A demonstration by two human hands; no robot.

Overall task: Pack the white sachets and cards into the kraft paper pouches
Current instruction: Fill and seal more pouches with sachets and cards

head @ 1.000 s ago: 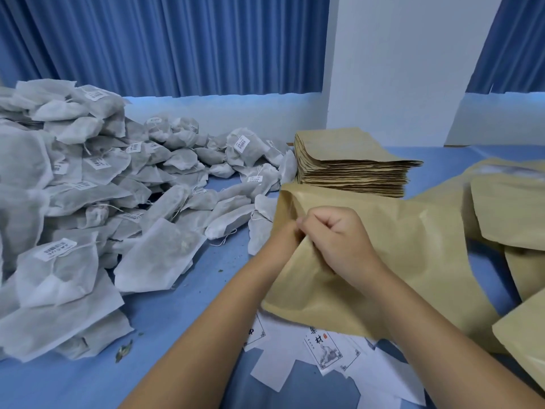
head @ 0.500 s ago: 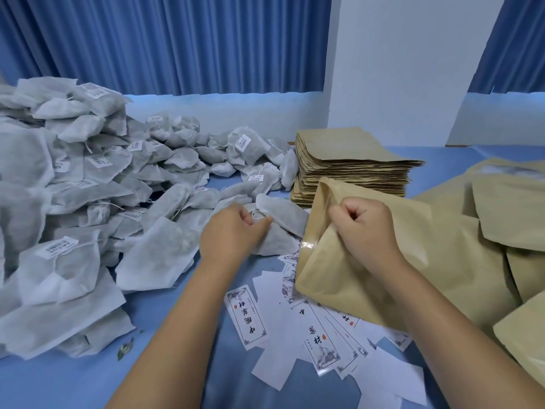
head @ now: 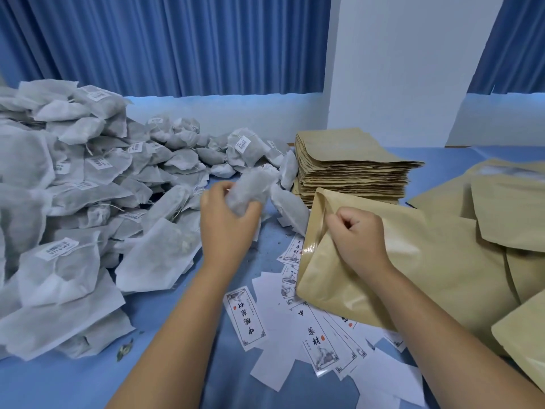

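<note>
Sachet pile (head: 73, 202) left; pouch stack (head: 351, 172) behind; cards (head: 318, 343) under pouch (head: 427, 276)

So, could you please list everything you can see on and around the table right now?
sachets: many, white, heaped on the left
held sachet: one, white, raised beside the heap
pouch stack: one, kraft brown, centre back
open pouch: one, kraft brown, right of centre
loose pouches: several, kraft brown, far right
cards: many, white with black print, near edge, some under the open pouch
table: one, blue
curtains: blue, behind
wall: white, back right
left hand: grips the held sachet
right hand: pinches the open pouch's mouth
</note>
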